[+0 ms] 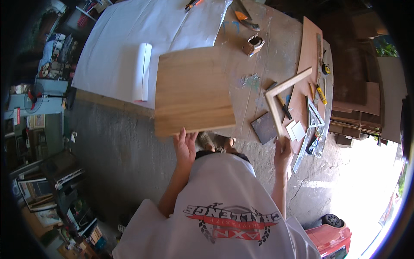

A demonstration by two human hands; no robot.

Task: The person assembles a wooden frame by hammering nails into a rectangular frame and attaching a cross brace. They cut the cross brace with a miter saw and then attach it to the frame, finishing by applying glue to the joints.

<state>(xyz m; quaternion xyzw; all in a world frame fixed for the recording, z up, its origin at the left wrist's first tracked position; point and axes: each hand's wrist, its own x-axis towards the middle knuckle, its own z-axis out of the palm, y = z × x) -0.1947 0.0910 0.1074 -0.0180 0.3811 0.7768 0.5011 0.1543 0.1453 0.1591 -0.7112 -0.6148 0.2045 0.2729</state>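
Observation:
A square wooden board [194, 90] with plain grain reaches past the table's near edge. My left hand [185, 146] grips its near edge palm up, the thumb at the edge and some fingers hidden under it. In my right hand [283, 154] is the lower end of an L-shaped wooden frame piece [271, 105], two strips joined at a corner. The frame piece is held over the right part of the table. Close to that hand lie two small white squares [295, 131] and a dark square sheet [264, 128].
On the worktable [233, 56] are white sheeting [116, 39], a white roll [143, 71], a cut-open carton [253, 45] and a handsaw [246, 20]. At the right lie a set square [315, 113], a yellow cutter [321, 94], a tape measure [326, 69] and a metal ruler [302, 151].

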